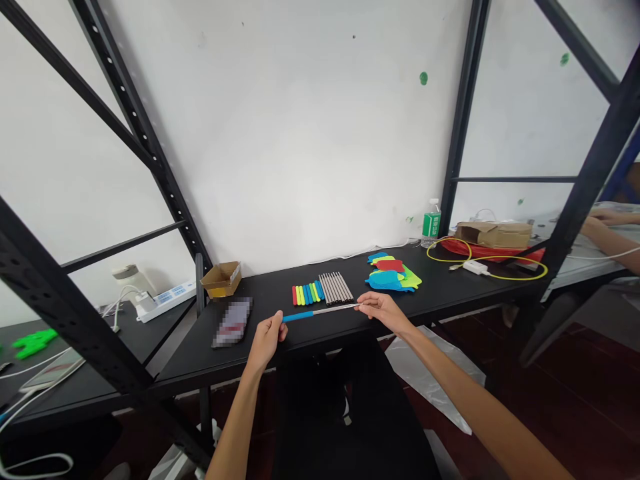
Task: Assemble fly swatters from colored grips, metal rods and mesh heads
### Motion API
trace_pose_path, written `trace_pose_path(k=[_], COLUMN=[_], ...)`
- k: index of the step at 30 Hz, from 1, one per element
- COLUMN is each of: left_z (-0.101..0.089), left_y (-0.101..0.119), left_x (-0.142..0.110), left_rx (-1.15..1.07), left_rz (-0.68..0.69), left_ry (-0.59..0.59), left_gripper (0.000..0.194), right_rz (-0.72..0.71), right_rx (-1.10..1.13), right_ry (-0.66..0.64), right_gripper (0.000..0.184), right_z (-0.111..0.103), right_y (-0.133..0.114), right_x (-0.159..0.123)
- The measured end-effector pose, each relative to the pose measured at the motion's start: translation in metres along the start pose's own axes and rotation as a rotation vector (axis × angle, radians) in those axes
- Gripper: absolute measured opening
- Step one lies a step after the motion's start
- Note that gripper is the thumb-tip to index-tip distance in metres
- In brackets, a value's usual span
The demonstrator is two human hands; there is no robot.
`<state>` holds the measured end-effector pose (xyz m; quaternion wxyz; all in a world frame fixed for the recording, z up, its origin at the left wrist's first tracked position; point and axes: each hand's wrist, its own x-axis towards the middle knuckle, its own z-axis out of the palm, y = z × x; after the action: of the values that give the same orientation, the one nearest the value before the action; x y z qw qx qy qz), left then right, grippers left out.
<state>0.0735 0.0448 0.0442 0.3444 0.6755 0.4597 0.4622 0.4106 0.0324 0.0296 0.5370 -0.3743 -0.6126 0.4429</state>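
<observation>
My left hand (267,338) is closed round the near end of a blue handle (299,316). From that handle a thin metal rod (334,309) runs to the right, narrowing towards its tip. The fingers of my right hand (377,308) pinch the rod's far end, so it is stretched level between both hands above the front of the black table. Just behind it lies a row of short coloured handles (309,293) in red, yellow, green and blue. Beside these are several metal rods (336,288) laid side by side. Flat blue, red and yellow-green pieces (393,275) overlap in a pile farther right.
A small cardboard box (221,280) and a blurred flat object (233,323) sit on the table (200,363) at left. A water bottle (431,223), a yellow cable (520,275) and another cardboard box (495,235) are at right. Black metal posts (465,120) flank the table. Another person's arm (610,230) shows far right.
</observation>
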Motion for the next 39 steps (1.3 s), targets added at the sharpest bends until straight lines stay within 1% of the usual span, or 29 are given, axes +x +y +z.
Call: trace_pose_path(k=[6,11,19,26,33,39], left_z=[-0.002,-0.002,0.0,-0.001,-0.002,-0.001], left_y=[-0.001,0.001,0.004,0.004,0.002,0.002], left_x=[0.0,-0.001,-0.001,-0.002,-0.002,-0.002], left_rx=[-0.015,-0.026,-0.02,-0.029,-0.011,0.011], left_rz=[0.012,0.024,0.015,0.005,0.027,0.032], left_ry=[-0.006,-0.003,-0.001,0.004,-0.016,-0.01], left_gripper=[0.049,0.05,0.049,0.049,0.048,0.049], right_rz=[0.017,-0.003,-0.001,0.016,0.012,0.002], right_rx=[-0.078,-0.155,-0.03,-0.053,-0.164,-0.084], right_ry=[0.037,0.033,-0.019,-0.004,0.002,-0.024], right_gripper=[0.03,0.034,0.033,0.028,0.035,0.037], right_z=[0.002,0.004,0.003,0.002,0.005,0.006], right_y=[-0.003,-0.007,-0.005,-0.002,-0.011,-0.012], right_x=[-0.001,-0.002,-0.003,-0.002,-0.004,-0.006])
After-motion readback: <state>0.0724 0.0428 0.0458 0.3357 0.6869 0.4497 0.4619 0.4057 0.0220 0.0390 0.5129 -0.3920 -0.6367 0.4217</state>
